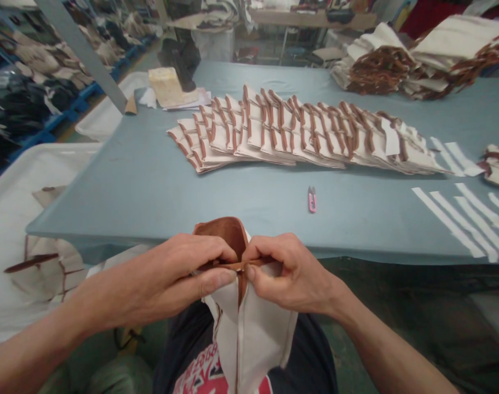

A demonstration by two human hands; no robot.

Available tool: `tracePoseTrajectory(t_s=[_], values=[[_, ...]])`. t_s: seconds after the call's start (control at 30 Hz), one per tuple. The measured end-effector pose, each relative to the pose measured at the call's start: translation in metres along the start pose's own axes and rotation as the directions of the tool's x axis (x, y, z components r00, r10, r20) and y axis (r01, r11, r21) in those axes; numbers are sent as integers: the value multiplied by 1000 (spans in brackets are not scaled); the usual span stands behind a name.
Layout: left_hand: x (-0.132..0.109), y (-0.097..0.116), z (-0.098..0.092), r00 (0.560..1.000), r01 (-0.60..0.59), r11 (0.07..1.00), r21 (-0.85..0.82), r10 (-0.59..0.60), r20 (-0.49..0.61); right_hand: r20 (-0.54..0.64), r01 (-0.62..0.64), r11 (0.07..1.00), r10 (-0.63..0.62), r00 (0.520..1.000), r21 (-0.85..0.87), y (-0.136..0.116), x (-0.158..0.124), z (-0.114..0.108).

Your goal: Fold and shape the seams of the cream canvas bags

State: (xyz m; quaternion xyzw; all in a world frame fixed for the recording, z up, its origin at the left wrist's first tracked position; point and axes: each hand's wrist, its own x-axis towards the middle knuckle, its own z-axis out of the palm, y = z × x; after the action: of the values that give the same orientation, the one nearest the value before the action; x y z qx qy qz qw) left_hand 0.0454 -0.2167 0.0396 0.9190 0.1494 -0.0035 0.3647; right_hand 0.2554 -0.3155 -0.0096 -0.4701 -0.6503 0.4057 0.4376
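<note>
A cream fabric piece with brown trim point(265, 323) hangs in front of my body, just off the table's near edge. My left hand point(195, 268) pinches its brown band between thumb and forefinger. Close beside it, my right hand point(282, 271) grips the same band, the two thumbs almost touching at a seam. Above my fingers a brown flap of the piece curves upward. Pink thread snips point(312, 200) lie on the table beyond my right hand.
The blue-covered table point(121, 186) bears a long overlapping row of cream and brown pieces point(253, 142). White strips point(450, 224) lie at the right, with stacked bundles point(380, 65) behind. A white bin point(11, 213) holding similar pieces stands left, near a slanted metal post point(85, 54).
</note>
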Motion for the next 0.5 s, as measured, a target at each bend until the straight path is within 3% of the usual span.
tracePoseTrajectory(t_s=[0.07,0.13,0.2,0.27,0.37,0.5], values=[[2,-2,-1,998,-60,997,43,60,9,-18,85,992,-87,996,-89,1,-2,2],[4,-8,7,980,-171,967,187,186,-67,-44,136,980,-144,989,-147,3,-3,3],[6,-16,19,932,-255,900,354,327,-159,-67,147,977,-159,985,-158,5,-5,5],[6,-21,28,894,-281,866,413,393,-216,-73,143,980,-154,985,-140,6,-6,5],[4,-21,28,923,-270,924,271,329,-199,-41,160,976,-168,985,-145,7,-8,2],[3,-6,12,981,-174,983,61,179,-80,30,210,956,-209,977,-205,1,-8,-1]])
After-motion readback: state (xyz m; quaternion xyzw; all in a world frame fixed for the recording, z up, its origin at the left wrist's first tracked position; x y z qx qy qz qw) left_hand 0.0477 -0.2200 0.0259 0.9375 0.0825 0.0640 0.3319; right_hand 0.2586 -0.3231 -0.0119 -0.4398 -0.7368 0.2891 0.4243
